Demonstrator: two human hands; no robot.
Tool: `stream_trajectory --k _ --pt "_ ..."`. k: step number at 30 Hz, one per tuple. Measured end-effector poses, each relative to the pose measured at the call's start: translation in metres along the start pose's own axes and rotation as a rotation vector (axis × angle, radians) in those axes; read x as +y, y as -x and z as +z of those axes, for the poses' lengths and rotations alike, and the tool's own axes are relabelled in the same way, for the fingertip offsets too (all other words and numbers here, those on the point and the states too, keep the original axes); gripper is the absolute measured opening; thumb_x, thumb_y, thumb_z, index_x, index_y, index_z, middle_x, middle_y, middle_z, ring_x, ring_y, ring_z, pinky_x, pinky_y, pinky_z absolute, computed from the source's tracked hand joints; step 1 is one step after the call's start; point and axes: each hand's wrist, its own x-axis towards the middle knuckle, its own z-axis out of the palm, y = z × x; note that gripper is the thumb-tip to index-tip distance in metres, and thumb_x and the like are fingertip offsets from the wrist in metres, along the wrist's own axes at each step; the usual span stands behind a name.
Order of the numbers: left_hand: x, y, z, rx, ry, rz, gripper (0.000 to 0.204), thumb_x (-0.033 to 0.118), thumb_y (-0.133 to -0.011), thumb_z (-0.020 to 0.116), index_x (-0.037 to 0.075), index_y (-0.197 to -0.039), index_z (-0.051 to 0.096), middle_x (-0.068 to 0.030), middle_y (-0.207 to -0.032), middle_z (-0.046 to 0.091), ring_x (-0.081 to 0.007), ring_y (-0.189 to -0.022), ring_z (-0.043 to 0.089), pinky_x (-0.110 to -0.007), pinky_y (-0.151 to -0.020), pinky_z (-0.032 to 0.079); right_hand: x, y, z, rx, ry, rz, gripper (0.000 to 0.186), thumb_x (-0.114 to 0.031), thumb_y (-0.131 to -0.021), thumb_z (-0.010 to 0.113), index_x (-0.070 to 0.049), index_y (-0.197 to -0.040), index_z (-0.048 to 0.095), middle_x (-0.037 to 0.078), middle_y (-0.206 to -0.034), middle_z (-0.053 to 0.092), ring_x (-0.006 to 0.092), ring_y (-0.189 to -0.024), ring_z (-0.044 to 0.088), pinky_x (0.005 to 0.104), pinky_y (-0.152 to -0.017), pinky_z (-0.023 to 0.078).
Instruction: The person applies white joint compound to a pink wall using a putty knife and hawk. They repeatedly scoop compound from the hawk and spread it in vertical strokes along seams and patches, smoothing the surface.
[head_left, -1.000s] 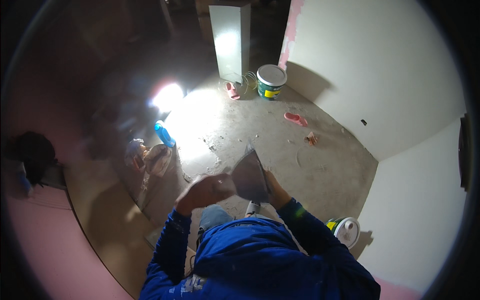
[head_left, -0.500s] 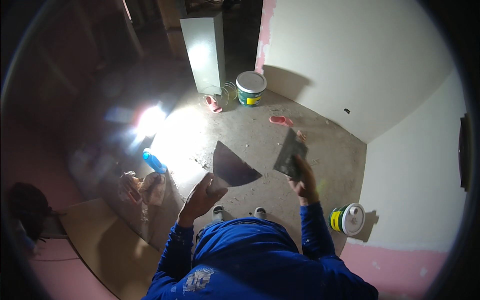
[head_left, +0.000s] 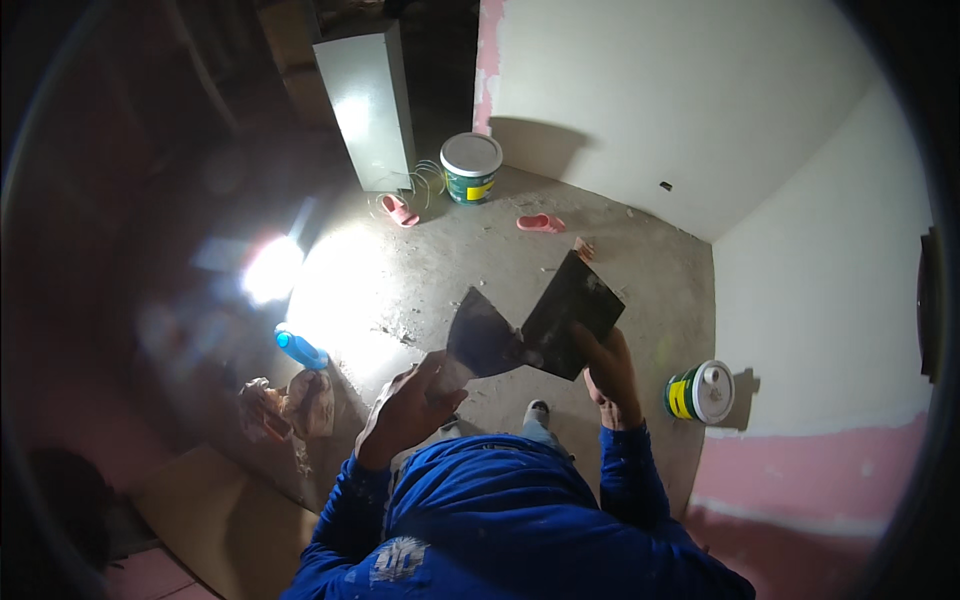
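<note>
My left hand (head_left: 405,412) is closed round the handle of a wide putty knife (head_left: 480,338), whose dark fan-shaped blade points up and to the right. In my right hand (head_left: 614,385) is a flat rectangular plastering trowel (head_left: 572,308), dark and tilted, with my thumb toward its lower edge. Its lower left corner meets or overlaps the right corner of the putty knife's blade, in front of my body. The grip of the trowel is hidden behind its plate and my fingers.
A lidded bucket (head_left: 470,168) and pink slippers (head_left: 541,223) lie ahead by the white wall (head_left: 640,90). Another bucket (head_left: 699,392) stands right. A bright lamp (head_left: 273,270), a blue bottle (head_left: 300,347) and a crumpled bag (head_left: 306,405) are left. A tall pale box (head_left: 362,115) stands far ahead.
The two tools have come together: the trowel has moved left and turned, the putty knife slightly right. My view has shifted right, and one foot has stepped forward.
</note>
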Motion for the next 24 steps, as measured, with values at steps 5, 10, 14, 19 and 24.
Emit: stream_trajectory --k 5,10,14,19,24 --pt "0.001 0.021 0.004 -0.038 -0.2 0.095 0.059 0.033 -0.09 0.078 0.003 -0.137 0.058 -0.0223 -0.106 0.072 -0.038 -0.093 0.073 -0.044 -0.083 0.057 -0.013 0.003 0.026 0.019 -0.111 -0.064 0.038 -0.019 -0.098 0.071 0.001 -0.129 0.064 0.006 -0.116 0.073 0.0156 -0.103 0.069 0.034 -0.094 0.054" --pt "-0.023 0.027 0.007 -0.087 0.011 0.001 0.065 0.037 -0.091 0.078 -0.001 -0.139 0.056 -0.02 -0.104 0.073 -0.0296 -0.094 0.073 -0.042 -0.083 0.057 -0.026 0.01 0.041 -0.014 0.344 -0.353 0.025 -0.012 -0.097 0.068 0.0 -0.119 0.07 0.012 -0.109 0.075 0.0205 -0.097 0.072 0.0316 -0.085 0.056" --pt "-0.032 0.037 0.003 -0.135 0.302 -0.218 0.075 0.033 -0.09 0.083 -0.007 -0.144 0.049 -0.0099 -0.084 0.068 -0.0122 -0.068 0.063 -0.03 -0.061 0.053 -0.027 0.034 0.05 -0.393 0.567 -0.761 0.036 -0.006 -0.084 0.078 -0.005 -0.12 0.075 0.018 -0.124 0.072 0.0372 -0.112 0.07 0.044 -0.099 0.056" --pt "-0.022 0.053 -0.004 -0.098 0.439 -0.255 0.065 0.022 -0.091 0.082 -0.005 -0.142 0.05 -0.0066 -0.073 0.068 -0.0073 -0.057 0.057 -0.026 -0.052 0.048 -0.018 0.063 0.055 -0.501 0.819 -0.659 0.054 0.003 -0.084 0.07 -0.006 -0.136 0.06 0.021 -0.144 0.057 0.0423 -0.132 0.055 0.049 -0.109 0.049" --pt "-0.01 0.062 -0.006 -0.131 0.406 -0.242 0.065 0.024 -0.091 0.083 -0.004 -0.141 0.052 -0.007 -0.074 0.068 -0.0074 -0.057 0.058 -0.026 -0.051 0.048 -0.001 0.053 0.023 -0.537 0.789 -0.415 0.054 0.013 -0.083 0.054 -0.002 -0.135 0.053 0.022 -0.141 0.054 0.0442 -0.134 0.051 0.046 -0.111 0.045"
